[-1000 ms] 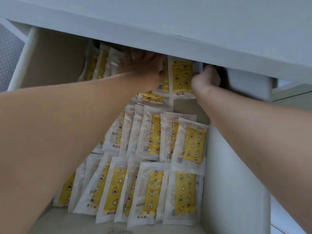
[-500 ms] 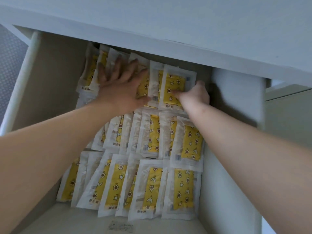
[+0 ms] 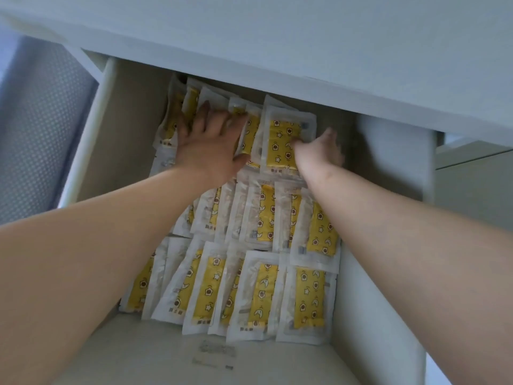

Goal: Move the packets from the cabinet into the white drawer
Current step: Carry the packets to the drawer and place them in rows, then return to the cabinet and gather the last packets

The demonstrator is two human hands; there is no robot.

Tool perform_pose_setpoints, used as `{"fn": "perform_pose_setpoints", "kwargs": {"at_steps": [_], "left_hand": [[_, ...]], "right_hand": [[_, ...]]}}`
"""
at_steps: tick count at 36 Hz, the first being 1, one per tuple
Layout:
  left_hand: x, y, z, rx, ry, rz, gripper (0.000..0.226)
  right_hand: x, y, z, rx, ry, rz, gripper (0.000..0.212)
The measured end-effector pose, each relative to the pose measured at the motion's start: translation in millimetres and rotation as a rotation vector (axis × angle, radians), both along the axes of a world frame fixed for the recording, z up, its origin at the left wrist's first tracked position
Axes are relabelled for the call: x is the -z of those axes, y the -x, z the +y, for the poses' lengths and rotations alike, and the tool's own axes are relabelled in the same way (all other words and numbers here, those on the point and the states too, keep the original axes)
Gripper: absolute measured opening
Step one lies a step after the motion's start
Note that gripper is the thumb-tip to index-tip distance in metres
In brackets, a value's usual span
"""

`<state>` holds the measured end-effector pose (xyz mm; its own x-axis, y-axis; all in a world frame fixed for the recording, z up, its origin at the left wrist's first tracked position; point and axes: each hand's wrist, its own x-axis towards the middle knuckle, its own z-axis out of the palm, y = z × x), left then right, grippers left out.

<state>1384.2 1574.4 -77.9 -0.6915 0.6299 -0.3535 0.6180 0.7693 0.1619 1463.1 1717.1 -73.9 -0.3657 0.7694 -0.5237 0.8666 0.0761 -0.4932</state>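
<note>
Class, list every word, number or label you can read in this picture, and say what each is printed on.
No text here can be read for certain.
Packets: small dark print on the lower white edge, too small to read.
Drawer floor: a grey label near the front, too blurred to read.

We see a pale grey panel [image 3: 277,37] across the top of the frame, a grey dotted surface [image 3: 39,129] at left, a grey furniture face [image 3: 472,195] at right, softly lit.
</note>
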Motion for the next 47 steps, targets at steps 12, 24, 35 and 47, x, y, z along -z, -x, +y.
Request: {"fn": "perform_pose_setpoints", "kwargs": {"at_steps": [12,24,35,47], "left_hand": [[-111,-52,-26,-0.342,-0.204,-0.210,0.059],[-246,-160,-57,-0.764,-0.540,-0.290,0.050],[-368,-267,-123,-1.174,-0.823,-0.252,0.048],[-439,-384,-288,-1.577,-1.162,-0.058,0.038]], "right_hand": [[-103,-50,-55,0.093,0.187,0.051,0.059],[-247,-128,-104,-0.014,0.334,0.225,0.047],[-364,-203,-162,-0.273,0.410,0.308,0.042],[-423,-277,-337,-0.655,0.516,0.345,0.023]]}}
